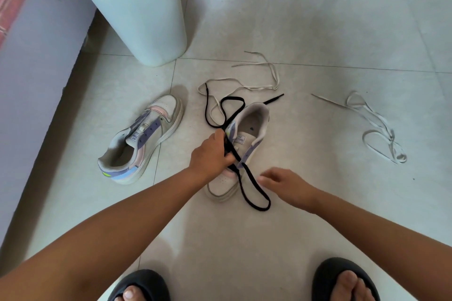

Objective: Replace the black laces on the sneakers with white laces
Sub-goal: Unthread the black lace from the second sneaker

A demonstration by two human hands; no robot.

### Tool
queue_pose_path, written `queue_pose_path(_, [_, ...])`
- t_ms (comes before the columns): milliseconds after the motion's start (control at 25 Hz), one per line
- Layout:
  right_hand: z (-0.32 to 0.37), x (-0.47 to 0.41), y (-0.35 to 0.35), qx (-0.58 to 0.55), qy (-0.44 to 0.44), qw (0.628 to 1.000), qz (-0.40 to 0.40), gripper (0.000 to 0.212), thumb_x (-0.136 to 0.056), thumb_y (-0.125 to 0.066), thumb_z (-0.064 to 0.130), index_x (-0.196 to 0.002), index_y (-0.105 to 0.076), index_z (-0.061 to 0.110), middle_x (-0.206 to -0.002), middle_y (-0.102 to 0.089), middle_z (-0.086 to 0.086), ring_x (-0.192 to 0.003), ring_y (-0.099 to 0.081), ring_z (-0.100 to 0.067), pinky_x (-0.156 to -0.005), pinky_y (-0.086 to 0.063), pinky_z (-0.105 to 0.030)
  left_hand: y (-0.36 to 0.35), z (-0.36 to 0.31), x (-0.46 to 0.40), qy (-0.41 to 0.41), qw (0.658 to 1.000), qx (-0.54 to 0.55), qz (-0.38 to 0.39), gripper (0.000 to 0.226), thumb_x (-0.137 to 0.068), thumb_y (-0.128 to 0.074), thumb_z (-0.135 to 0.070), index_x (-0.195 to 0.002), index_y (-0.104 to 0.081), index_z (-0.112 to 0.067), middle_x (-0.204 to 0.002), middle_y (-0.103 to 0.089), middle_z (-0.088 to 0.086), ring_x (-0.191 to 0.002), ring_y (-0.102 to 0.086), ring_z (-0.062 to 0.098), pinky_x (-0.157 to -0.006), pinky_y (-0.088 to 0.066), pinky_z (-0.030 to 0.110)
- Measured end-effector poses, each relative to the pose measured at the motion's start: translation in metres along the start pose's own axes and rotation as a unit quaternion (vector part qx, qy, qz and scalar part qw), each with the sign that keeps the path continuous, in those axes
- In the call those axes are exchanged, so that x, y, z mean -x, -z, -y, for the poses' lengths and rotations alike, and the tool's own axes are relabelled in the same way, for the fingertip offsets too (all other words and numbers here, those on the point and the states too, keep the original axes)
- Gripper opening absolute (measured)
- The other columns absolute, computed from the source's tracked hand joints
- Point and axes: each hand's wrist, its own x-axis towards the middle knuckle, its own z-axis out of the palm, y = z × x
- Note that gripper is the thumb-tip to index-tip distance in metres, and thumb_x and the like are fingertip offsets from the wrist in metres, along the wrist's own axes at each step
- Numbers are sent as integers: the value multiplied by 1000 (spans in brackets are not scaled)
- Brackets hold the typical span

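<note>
From up here I see the left sneaker (141,139) lying on the tiled floor (318,227) at the left, toe pointing far and right, grey-white with lilac eyelet strips, a pink panel and a pale blue heel with a lime spot. No lace shows in it. Its tongue carries a small label, but I cannot read the writing.

Far behind it stands a tall white bin (137,14) with a blue liner.

In the middle, my left hand (212,151) is curled round the black lace (247,178), gripping it over the right sneaker (247,144). That shoe matches the other in colour and lies with its heel far and its toe near me. The black lace loops out from the hand both ways: one loop far, with its tips beyond the heel, and one long loop near, draped over the toe onto the floor. The tongue label here seems to read "BEYOND", though I am not sure.

Just beyond the shoe a white lace (256,73) trails loose on the floor.

My right hand (288,186) hovers near the toe with fingers relaxed, holding nothing, just right of the near loop.

Well to the right lies a second white lace (376,127), tangled.
</note>
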Motion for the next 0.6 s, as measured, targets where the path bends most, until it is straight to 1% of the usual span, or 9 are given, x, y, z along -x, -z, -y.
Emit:
queue_pose_path(40, [13, -8, -5, 52, 33, 997, -44, 27, -93, -53, 41, -103, -62, 18, -98, -63, 5, -89, -58, -11, -72, -43, -21, 0, 0, 0, 0, 1000, 1, 1, 33, -83, -59, -30, -106, -40, -14, -99, -55, 2, -80, -51, 20, -60, -35, 31])
queue_pose_path(80, [24, -15, -9, 91, 59, 993, -55, 27, -93, -52, 41, -97, -62, 16, -94, -63, 3, -85, -56, -13, -70, -42, -24, -1, 1, -1, 0, 1000, 2, 0, 33, -83, -58, -29, -107, -40, -14, -100, -55, 2, -82, -52, 20, -61, -36, 31])
queue_pose_path(240, [37, -23, -8, 176, 126, 975, -50, 21, -94, -52, 26, -80, -55, 11, -83, -59, -4, -77, -50, -18, -67, -36, -30, -3, 3, -2, -3, 1000, -9, 0, 31, -82, -58, -29, -104, -40, -16, -100, -54, 1, -84, -52, 21, -60, -34, 32])
queue_pose_path(320, [24, -13, -2, 246, 152, 957, 6, 18, -94, -53, 23, -80, -55, 11, -81, -57, -4, -77, -48, -18, -65, -32, -27, -1, 3, -3, -3, 1000, -17, -1, 32, -82, -58, -30, -102, -39, -16, -99, -53, 0, -83, -51, 21, -59, -32, 31])
queue_pose_path(400, [-5, 0, -1, 382, 116, 905, 147, 18, -92, -55, 23, -91, -61, 7, -93, -62, -11, -85, -54, -23, -71, -36, -27, -1, 5, -4, -4, 1000, -18, -2, 32, -81, -59, -30, -103, -39, -16, -98, -52, 0, -81, -49, 20, -57, -30, 30])
queue_pose_path(480, [-35, 18, -13, 533, 17, 797, 281, 28, -93, -53, 25, -110, -61, 5, -114, -62, -14, -104, -57, -28, -85, -44, -32, -2, 7, -4, -6, 1000, -13, -4, 32, -81, -59, -29, -102, -39, -16, -96, -52, 0, -79, -49, 18, -55, -30, 30])
queue_pose_path(520, [-44, 22, -19, 562, -10, 769, 303, 32, -94, -51, 26, -115, -60, 4, -119, -60, -15, -110, -56, -30, -90, -45, -35, -2, 8, -4, -6, 1000, -9, -4, 32, -81, -59, -29, -101, -38, -16, -95, -53, 0, -78, -50, 19, -55, -31, 30])
queue_pose_path(560, [-45, 21, -21, 550, -14, 783, 289, 34, -95, -48, 28, -116, -60, 4, -121, -60, -15, -112, -55, -30, -92, -45, -36, -3, 9, -4, -4, 1000, 0, -2, 32, -81, -60, -29, -101, -38, -16, -93, -54, 0, -76, -50, 19, -55, -32, 30])
queue_pose_path(600, [-39, 15, -18, 509, -6, 826, 244, 35, -96, -46, 32, -115, -59, 5, -120, -60, -14, -111, -55, -29, -92, -45, -35, -4, 10, -5, -2, 1000, 14, 1, 32, -81, -60, -29, -100, -38, -16, -92, -54, -1, -75, -51, 19, -55, -33, 30])
